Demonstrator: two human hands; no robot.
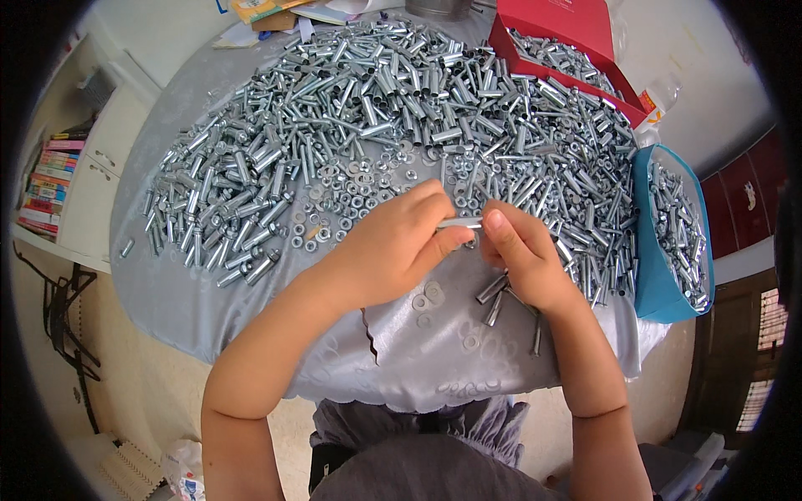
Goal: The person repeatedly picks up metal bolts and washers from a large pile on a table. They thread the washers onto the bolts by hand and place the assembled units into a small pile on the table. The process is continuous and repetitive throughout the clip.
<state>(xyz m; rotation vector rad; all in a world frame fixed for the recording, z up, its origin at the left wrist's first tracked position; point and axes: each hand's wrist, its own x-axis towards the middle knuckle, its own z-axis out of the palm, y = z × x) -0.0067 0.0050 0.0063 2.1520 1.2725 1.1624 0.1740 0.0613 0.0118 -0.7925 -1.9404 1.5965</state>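
- Beyond the left end of the table (pixel 159 313), a pale cabinet (pixel 93 188) holds a stack of colourful books (pixel 50 192).
- On the left part of the table, which wears a shiny grey cloth, lie many silver bolts (pixel 221 196), some with nuts on their ends.
- At the table's far edge are loose papers (pixel 238 37); a large heap of silver tubes (pixel 393 79) spreads across the far half.
- Around the table's middle, small nuts and washers (pixel 355 184) lie scattered.
- The left hand (pixel 405 234) is over the table's near half, grasping a slim metal tube (pixel 458 224) between thumb and curled fingers — the tube lies nearly level, pointing right.
- Below it, a few flat washers (pixel 430 292) rest near the table's front edge.
- The right hand (pixel 522 250) is also over the near half, thumb and fingers pinched at the tube's right end — whether they grip a smaller part too is hidden.
- At the table's far right corner, an open red box (pixel 555 12) holds more metal pieces.
- Along the table's right edge, a blue box (pixel 668 299) is filled with similar parts.
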